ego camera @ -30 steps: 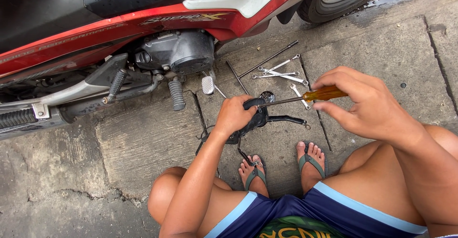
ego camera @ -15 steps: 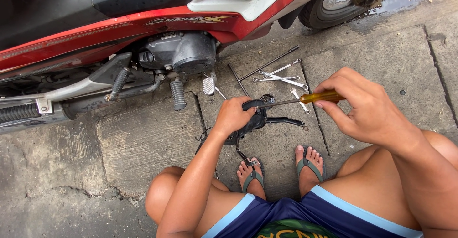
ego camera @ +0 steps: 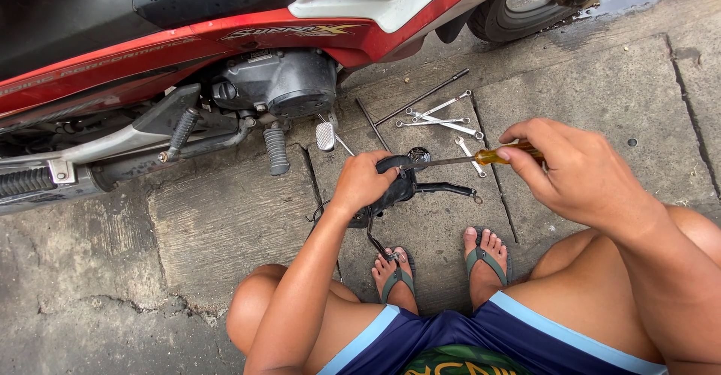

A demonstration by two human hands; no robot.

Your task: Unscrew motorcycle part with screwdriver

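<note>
left hand (ego camera: 362, 183): fingers clamped on a black lever assembly (ego camera: 409, 187), on the pavement (ego camera: 225, 225) beside the red motorcycle (ego camera: 225, 44)
right hand (ego camera: 571, 168): fingers closed around an amber-handled screwdriver (ego camera: 466, 158), tip seemingly at the assembly
behind: wrenches (ego camera: 443, 119)

- The grey, cracked concrete pavement (ego camera: 225, 225) carries everything; seams split it into slabs, and it looks damp at the far right.
- A cluster of slim silver metal wrenches (ego camera: 443, 123) lies at the far middle-right.
- A long dark metal rod (ego camera: 420, 98) lies slanted just beyond them.
- A black metal lever part with cables (ego camera: 443, 189) rests near the sandalled feet.
- The red motorcycle (ego camera: 225, 44) stands along the far left.
</note>
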